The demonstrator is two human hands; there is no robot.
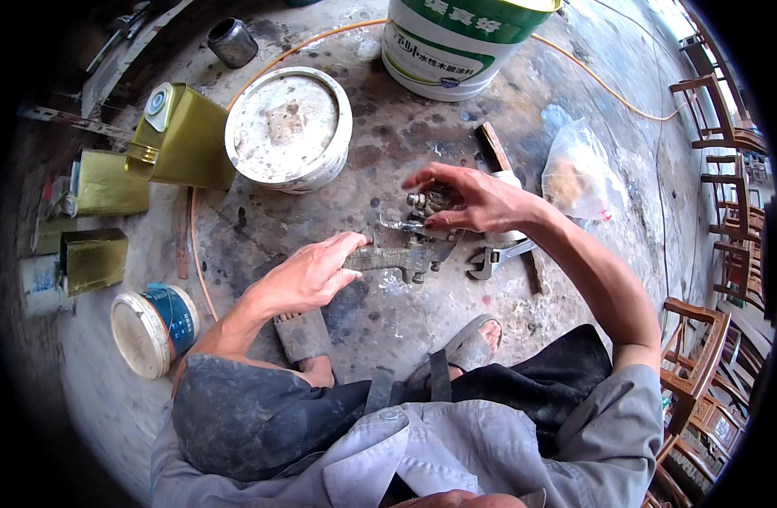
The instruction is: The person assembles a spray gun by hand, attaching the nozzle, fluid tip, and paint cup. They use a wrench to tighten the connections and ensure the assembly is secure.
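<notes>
My left hand (308, 273) is closed around the handle end of a worn, paint-stained metal spray gun (397, 258), held low over the floor between my feet. My right hand (481, 199) is curled over a dark metal fitting (436, 198) with small knobs, just above the gun's body. Whether that fitting is joined to the gun cannot be made out. Below the right wrist an adjustable wrench (497, 259) lies on the floor. A wooden-handled tool (493, 146) and a white round object (508, 179) lie partly hidden behind the right hand.
A lidded white bucket (291, 127) and a large green-and-white paint bucket (469, 51) stand ahead. Gold tins (189, 140) and a small bucket (143, 334) stand at left. A plastic bag (579, 169) lies right. An orange hose (329, 34) crosses the floor; wooden chairs (697, 356) line the right.
</notes>
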